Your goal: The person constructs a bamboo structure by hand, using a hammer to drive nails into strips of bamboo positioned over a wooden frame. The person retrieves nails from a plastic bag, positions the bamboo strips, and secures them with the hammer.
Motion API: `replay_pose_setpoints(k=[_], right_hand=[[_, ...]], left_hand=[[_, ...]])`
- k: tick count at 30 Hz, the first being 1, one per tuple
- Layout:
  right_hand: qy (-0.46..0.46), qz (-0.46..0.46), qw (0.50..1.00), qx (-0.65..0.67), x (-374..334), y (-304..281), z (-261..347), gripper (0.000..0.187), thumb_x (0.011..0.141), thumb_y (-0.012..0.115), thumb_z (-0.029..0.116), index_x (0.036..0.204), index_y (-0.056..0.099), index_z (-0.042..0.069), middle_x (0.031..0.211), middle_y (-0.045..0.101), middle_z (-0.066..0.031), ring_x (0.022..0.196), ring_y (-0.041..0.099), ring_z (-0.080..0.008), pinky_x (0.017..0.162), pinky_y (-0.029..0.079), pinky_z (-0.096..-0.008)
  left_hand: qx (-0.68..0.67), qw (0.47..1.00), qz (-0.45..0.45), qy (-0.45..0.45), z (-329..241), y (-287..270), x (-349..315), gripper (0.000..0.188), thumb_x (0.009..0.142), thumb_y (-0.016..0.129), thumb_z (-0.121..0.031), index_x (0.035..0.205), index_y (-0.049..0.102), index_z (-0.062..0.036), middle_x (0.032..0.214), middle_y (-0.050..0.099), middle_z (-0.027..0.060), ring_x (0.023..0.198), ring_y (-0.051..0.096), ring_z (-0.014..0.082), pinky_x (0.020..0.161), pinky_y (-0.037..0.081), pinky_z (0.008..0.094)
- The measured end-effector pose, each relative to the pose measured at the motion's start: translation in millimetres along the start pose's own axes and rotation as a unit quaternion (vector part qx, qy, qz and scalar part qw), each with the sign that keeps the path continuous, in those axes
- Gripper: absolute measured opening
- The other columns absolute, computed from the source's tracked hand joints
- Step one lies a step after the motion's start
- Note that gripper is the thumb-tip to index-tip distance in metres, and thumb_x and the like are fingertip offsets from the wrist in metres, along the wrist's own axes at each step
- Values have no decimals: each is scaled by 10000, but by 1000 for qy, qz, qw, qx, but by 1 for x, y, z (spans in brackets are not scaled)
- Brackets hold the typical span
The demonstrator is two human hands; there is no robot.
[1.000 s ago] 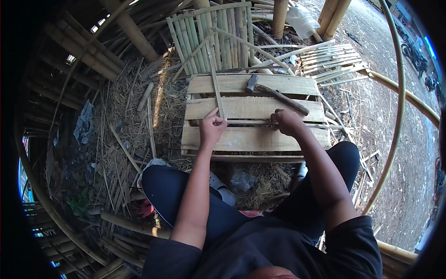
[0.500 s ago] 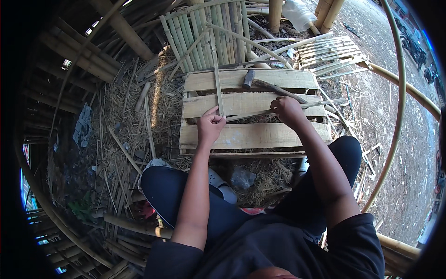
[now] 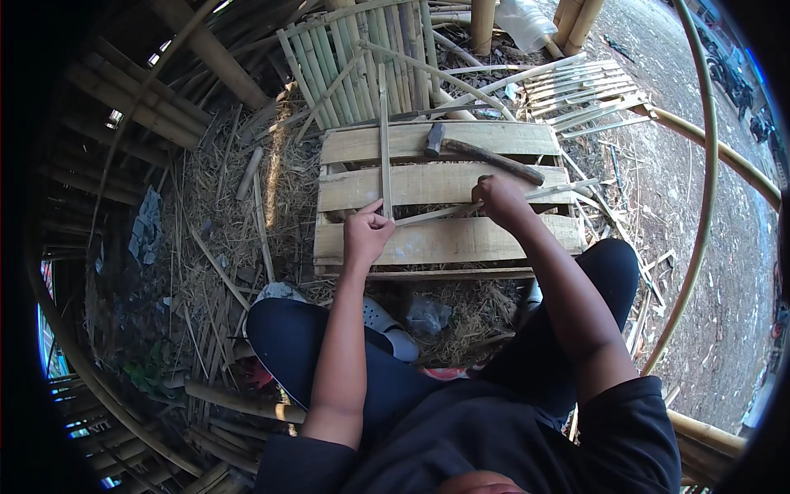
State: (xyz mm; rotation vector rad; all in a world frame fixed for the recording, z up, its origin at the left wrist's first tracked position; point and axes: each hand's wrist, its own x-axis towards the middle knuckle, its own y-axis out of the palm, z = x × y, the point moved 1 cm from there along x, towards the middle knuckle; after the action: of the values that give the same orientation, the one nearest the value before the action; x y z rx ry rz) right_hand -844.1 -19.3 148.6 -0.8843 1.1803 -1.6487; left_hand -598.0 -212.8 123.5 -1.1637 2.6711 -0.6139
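Over the slatted wooden bench [image 3: 411, 246], my left hand [image 3: 367, 236] pinches the spot where two bamboo strips meet at a corner. One bamboo strip [image 3: 384, 136] points away from me across the slats. The other bamboo strip [image 3: 436, 215] runs to the right, and my right hand [image 3: 500, 200] is closed round it partway along. Its far end [image 3: 568, 188] sticks out past the right hand. Beyond the right hand lies a hammer [image 3: 494, 159] with a dark metal head and wooden handle, resting on the slats. My fingers partly hide the joint.
A bamboo slat panel [image 3: 374, 62] leans behind the bench, with a smaller slatted bamboo piece [image 3: 580, 89] to its right. A bent bamboo pole [image 3: 709, 181] curves up on the right. Shavings and loose strips [image 3: 222, 222] litter the ground at left. A clear plastic bag [image 3: 429, 314] lies below the bench.
Both hands have come slightly nearer to me with the two strips, and the right-hand strip has lowered a little across the slats. The hammer stays on the bench.
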Motion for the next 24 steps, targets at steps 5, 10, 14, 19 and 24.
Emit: replay_pose_setpoints(k=[5, 10, 14, 19, 24], right_hand=[[19, 31, 999, -14, 1, -1, 0, 19, 783, 704, 81, 785, 722, 89, 887, 708, -133, 840, 707, -363, 716, 568, -454], [26, 28, 998, -39, -1, -7, 6, 29, 792, 698, 90, 788, 726, 94, 899, 718, -124, 838, 713, -355, 718, 572, -453], [18, -7, 999, -51, -2, 1, -4, 174, 712, 716, 2, 810, 769, 135, 850, 723, -111, 802, 710, -346, 695, 558, -457], [42, 69, 996, -43, -4, -8, 7, 63, 816, 713, 132, 808, 750, 83, 886, 732, -150, 843, 724, -362, 750, 572, -462], [71, 149, 984, -60, -8, -24, 20, 84, 810, 725, 158, 789, 755, 82, 856, 737, -151, 820, 732, -359, 755, 570, -454]], left_hand=[[4, 1000, 0, -25, -2, 2, -9, 133, 804, 776, -55, 739, 738, 55, 1266, 683, 276, 1045, 747, 248, 808, 550, 318], [29, 999, -11, 25, -4, 3, -12, 150, 808, 784, -64, 742, 724, 56, 1257, 683, 283, 987, 758, 239, 805, 552, 324], [45, 998, -7, 45, -11, 2, -16, 140, 812, 790, -75, 764, 731, 42, 1261, 687, 267, 970, 744, 269, 859, 547, 331], [147, 983, 20, 110, -10, -7, -13, 140, 809, 802, -112, 784, 753, 17, 1289, 691, 215, 1110, 694, 327, 992, 513, 370], [86, 994, 45, 59, -7, -7, -13, 130, 805, 809, -128, 818, 777, -3, 1278, 703, 191, 1182, 667, 333, 1046, 488, 388]])
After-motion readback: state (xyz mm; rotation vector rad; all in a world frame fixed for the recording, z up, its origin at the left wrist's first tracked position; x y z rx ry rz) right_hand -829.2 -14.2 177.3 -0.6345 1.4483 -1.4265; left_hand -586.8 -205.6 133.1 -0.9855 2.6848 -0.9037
